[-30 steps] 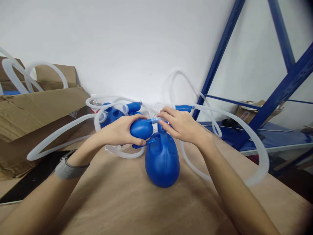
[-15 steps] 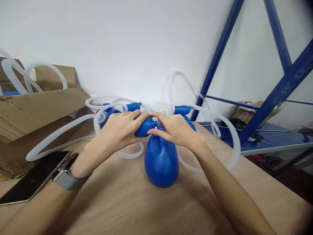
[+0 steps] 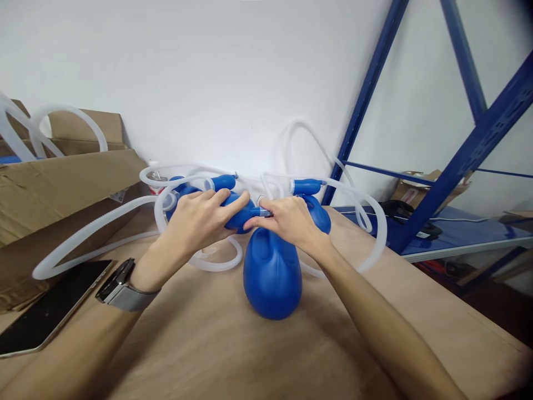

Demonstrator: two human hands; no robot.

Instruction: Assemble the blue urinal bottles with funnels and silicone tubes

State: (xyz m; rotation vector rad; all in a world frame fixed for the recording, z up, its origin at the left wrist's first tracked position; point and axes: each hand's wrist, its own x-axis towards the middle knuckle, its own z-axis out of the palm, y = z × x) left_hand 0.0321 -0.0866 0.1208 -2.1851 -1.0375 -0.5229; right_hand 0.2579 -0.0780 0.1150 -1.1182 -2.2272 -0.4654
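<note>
My left hand is wrapped round a blue rounded plastic piece, held level above the table. From its right end comes a narrow neck with a shiny fitting. My right hand pinches that fitting between thumb and fingers. Just below and nearer to me, a large blue plastic bottle rests on the table; its upper end is partly hidden behind my hands. Behind them lie other blue pieces, one a blue tube-ended part, another a blue bottle.
White flexible hoses loop across the back of the brown-covered table. At the left are a cardboard box with more hoses and a dark-screened phone or tablet. A blue metal shelf stands to the right.
The right hand has shifted slightly on the neck, so more of the shiny fitting shows. The left hand still grips the blue piece. The whole view has moved a little.
</note>
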